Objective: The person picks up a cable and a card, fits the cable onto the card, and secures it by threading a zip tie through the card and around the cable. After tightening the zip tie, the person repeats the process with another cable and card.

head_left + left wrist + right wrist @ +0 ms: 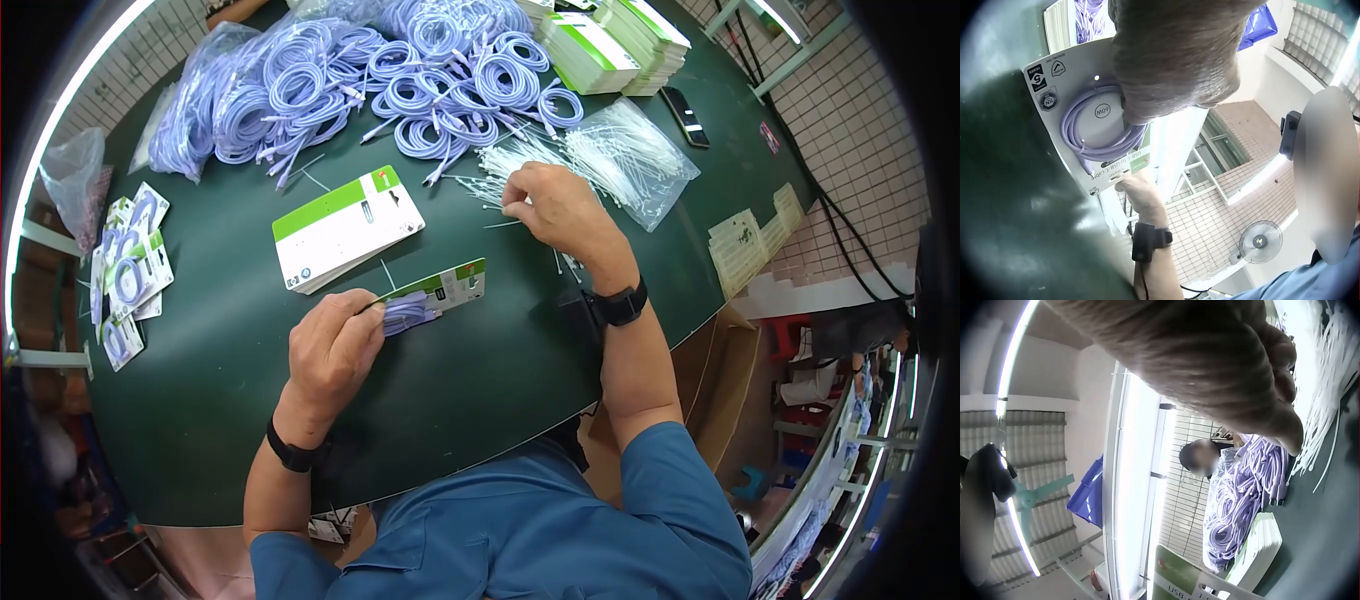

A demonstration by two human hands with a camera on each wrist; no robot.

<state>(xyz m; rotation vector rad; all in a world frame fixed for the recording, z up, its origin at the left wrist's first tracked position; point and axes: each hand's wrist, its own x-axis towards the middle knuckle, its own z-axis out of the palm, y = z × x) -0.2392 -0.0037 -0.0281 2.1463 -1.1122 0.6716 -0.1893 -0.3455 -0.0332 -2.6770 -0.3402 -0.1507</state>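
Note:
My left hand (335,350) grips one end of a printed packaging card (462,284), tilted up from the table. A coiled lilac USB-C cable (1100,122) lies against the card's face, and a zip tie (388,275) sticks up behind the card's top edge. Over the near edge of a pile of white zip ties (530,155), my right hand (562,208) has its fingers bent, with fingertips close to the loose ties. I cannot tell whether it pinches one. The right wrist view shows the thumb and fingers beside the zip ties (1319,394).
A stack of white-and-green cards (345,232) lies behind the left hand. Packed cable cards (130,270) are heaped at the left. Lilac cable coils (300,90) fill the back, partly bagged. More card stacks (600,50) and a phone (685,117) sit at the back right.

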